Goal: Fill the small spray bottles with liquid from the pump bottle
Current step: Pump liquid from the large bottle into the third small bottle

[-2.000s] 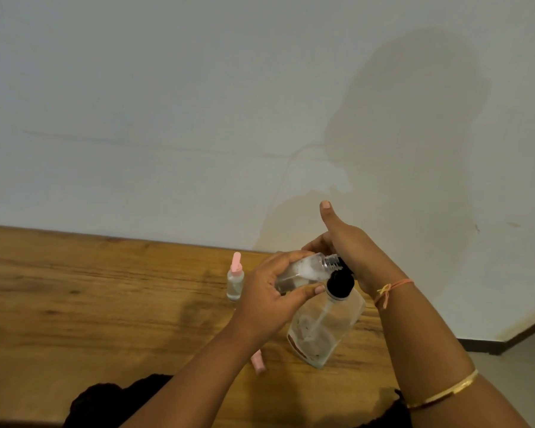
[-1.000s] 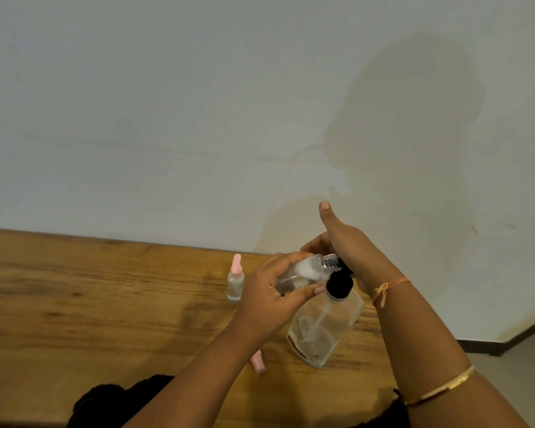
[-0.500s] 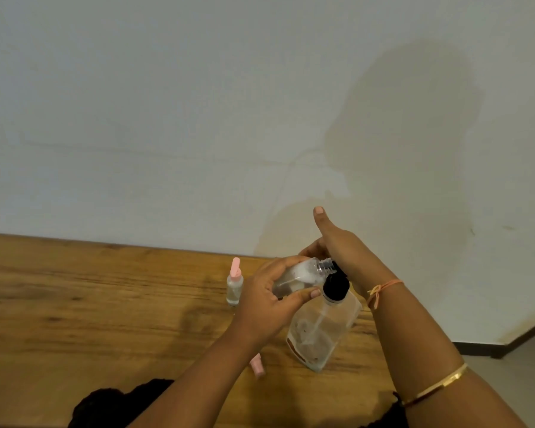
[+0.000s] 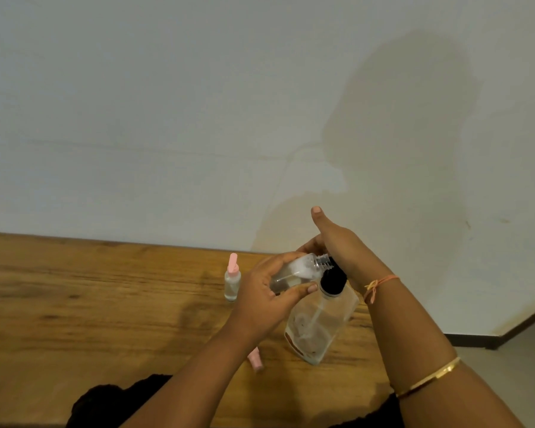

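The bench (image 4: 74,304) is brown wood with dark, streaky grain, smooth with a low sheen. The wall (image 4: 167,118) behind is matt paint. The pump bottle (image 4: 318,325) is clear and glossy (glass or plastic cannot be told), and its pump head (image 4: 332,281) is smooth black plastic. The open bottle (image 4: 294,271) looks like clear plastic with a ribbed screw neck. The capped bottle (image 4: 231,285) looks the same, topped in matt pink plastic like the loose cap (image 4: 255,359). The bangle (image 4: 430,376) is polished gold-coloured metal, and the thread (image 4: 380,282) is orange cord. The cloth (image 4: 105,403) is black and matt.

Head-worn camera looks forward and down, close over table (image 4: 74,304).
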Tool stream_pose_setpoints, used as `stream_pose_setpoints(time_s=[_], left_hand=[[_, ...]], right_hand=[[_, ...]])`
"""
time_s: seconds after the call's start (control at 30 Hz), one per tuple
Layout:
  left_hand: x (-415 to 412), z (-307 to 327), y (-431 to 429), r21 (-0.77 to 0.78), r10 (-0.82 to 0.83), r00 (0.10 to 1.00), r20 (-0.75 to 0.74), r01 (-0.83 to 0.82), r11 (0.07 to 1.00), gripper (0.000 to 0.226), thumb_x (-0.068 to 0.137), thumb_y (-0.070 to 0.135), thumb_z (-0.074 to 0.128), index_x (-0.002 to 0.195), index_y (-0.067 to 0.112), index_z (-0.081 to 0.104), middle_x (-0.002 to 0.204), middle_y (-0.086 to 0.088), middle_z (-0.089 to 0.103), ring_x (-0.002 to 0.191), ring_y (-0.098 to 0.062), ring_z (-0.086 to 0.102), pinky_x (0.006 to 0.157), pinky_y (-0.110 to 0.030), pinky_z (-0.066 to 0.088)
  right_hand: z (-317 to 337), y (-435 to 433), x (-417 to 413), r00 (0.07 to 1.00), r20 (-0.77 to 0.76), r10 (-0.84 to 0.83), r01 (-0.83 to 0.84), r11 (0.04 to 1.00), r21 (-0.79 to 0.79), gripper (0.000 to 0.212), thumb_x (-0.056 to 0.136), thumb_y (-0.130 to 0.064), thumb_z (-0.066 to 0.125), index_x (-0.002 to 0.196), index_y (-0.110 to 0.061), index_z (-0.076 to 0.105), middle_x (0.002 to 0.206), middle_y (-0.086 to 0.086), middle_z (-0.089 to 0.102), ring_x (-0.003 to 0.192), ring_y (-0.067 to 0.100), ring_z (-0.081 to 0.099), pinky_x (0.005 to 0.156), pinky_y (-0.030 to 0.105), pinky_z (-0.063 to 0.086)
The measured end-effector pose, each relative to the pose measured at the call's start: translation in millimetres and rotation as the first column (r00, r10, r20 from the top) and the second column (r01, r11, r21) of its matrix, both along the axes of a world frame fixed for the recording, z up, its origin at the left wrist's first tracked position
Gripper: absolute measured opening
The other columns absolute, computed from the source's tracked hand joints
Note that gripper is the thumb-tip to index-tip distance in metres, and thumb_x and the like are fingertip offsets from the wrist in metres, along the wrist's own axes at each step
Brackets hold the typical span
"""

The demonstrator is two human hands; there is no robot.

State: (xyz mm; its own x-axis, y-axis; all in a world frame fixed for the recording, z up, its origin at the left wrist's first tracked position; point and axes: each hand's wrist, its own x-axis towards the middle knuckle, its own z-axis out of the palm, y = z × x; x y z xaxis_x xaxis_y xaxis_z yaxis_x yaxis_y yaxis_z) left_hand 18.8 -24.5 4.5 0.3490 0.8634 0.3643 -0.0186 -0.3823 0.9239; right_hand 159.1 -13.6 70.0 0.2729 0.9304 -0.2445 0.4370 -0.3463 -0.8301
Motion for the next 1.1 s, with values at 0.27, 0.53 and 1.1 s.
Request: stream_pose_setpoints(time_s=[0.27,0.53,1.1], left_hand=[[1,0,2,-0.005,-0.006,1.000,0.000,0.006,1.000,0.040,0.071,0.016,0.077,0.100,0.038,0.060,0.100,0.012,0.064,0.096,0.004,0.057,0.071,-0.006,0.046],[1,-5,-1,-0.030,-0.007,1.000,0.018,0.008,1.000,0.040,0.071,0.021,0.077,0.100,0.042,0.061,0.101,0.011,0.066,0.097,0.000,0.059,0.073,-0.009,0.047],[2,-5,1,-0.055,-0.003,0.999,0.040,0.005,0.998,0.038,0.069,0.025,0.076,0.101,0.041,0.061,0.104,0.010,0.066,0.099,-0.001,0.059,0.077,-0.013,0.049]], right_hand=[[-3,3,3,0.997,0.075,0.005,-0.005,1.000,0.004,0.086,0.091,-0.067,0.016,0.090,-0.003,0.073,0.099,0.011,0.067,0.095,0.024,0.060,0.088,0.035,0.042],[-5,3,0,1.000,0.016,0.015,-0.014,1.000,-0.016,0.086,0.091,-0.068,0.017,0.088,-0.002,0.074,0.098,0.014,0.069,0.095,0.025,0.062,0.091,0.038,0.044],[-3,4,0,0.999,0.033,0.008,-0.008,1.000,0.001,0.087,0.091,-0.068,0.015,0.086,-0.004,0.074,0.093,0.011,0.070,0.090,0.023,0.062,0.084,0.034,0.044]])
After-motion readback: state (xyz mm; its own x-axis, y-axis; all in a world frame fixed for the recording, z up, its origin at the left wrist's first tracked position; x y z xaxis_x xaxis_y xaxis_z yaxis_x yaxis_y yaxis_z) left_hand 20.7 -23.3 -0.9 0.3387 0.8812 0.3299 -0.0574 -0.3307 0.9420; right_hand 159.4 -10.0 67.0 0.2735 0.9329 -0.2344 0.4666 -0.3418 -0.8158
